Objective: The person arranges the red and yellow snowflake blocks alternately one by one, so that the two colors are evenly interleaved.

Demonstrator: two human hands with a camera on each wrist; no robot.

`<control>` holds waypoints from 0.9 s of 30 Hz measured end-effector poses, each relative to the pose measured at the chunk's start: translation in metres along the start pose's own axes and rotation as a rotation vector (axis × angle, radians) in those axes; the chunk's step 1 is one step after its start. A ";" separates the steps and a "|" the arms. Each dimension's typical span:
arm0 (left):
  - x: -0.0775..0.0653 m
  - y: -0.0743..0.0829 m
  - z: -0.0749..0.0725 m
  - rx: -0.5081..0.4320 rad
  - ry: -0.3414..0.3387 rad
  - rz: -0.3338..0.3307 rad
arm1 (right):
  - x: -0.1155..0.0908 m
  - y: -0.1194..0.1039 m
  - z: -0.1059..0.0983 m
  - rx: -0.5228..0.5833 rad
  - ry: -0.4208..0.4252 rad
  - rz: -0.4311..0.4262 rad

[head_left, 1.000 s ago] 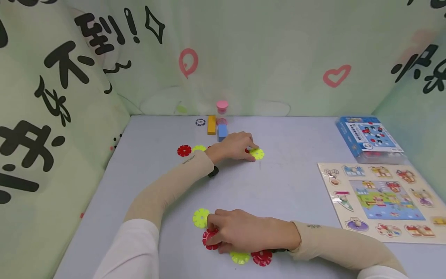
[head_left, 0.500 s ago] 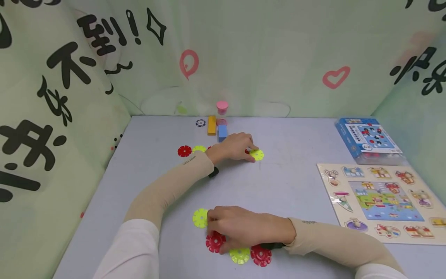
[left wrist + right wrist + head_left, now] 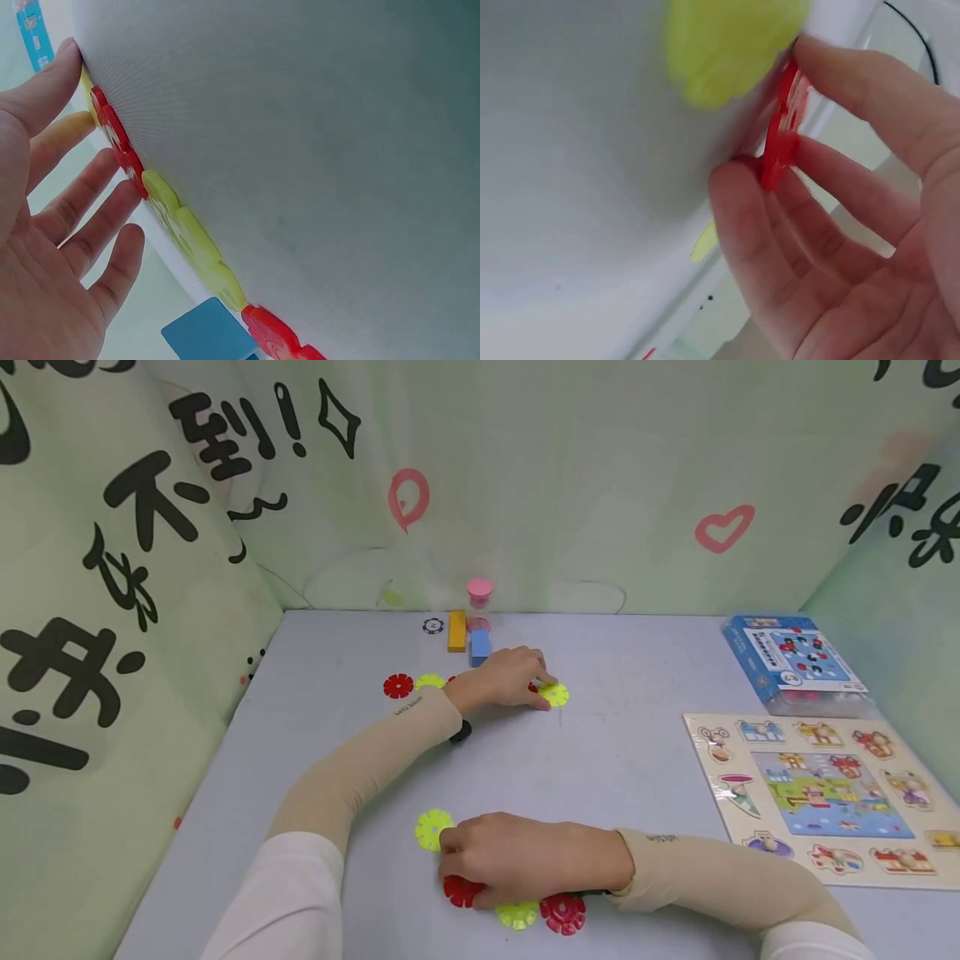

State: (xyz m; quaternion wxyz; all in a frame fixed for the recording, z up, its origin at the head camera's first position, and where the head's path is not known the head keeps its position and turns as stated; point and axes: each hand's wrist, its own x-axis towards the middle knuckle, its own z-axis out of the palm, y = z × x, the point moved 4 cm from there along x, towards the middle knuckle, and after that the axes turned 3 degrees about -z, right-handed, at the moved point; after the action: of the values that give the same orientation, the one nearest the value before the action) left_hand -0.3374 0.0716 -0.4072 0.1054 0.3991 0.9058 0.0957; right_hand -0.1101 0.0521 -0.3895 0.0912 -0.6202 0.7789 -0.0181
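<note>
In the head view my left hand is at the right end of the far row, thumb and index finger pinching a yellow snowflake disc by its edges. Beside it in the left wrist view lies a red disc, then another yellow disc. Closer to me, my right hand grips a red snowflake disc between thumb and fingers; it looks tilted in the right wrist view. To its right are a yellow disc and a red disc. Another yellow disc lies beyond the fingertips.
Behind the left hand stand a blue block, a yellow block and a pink-topped hourglass. A wooden puzzle board and a blue box are at the right. The far row's left end has a red disc.
The right hand has shifted slightly, and the red disc under it has moved a little right and toward me, closer to the near yellow disc. The left hand stays in place.
</note>
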 end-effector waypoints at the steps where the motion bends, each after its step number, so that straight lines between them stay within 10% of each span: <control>1: 0.000 0.000 0.000 -0.001 -0.001 0.001 | 0.000 -0.001 -0.001 -0.016 0.011 -0.016; 14: -0.002 -0.002 0.000 -0.008 0.003 -0.003 | -0.018 0.024 0.001 0.035 0.064 0.067; 27: 0.002 0.002 -0.001 0.022 -0.011 -0.012 | -0.144 0.177 -0.023 0.133 0.322 0.687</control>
State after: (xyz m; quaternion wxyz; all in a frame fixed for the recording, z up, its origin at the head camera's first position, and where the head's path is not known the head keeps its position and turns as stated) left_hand -0.3373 0.0740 -0.4063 0.1066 0.3952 0.9086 0.0826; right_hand -0.2535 0.2303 -0.3747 0.0084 -0.3052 0.9428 -0.1341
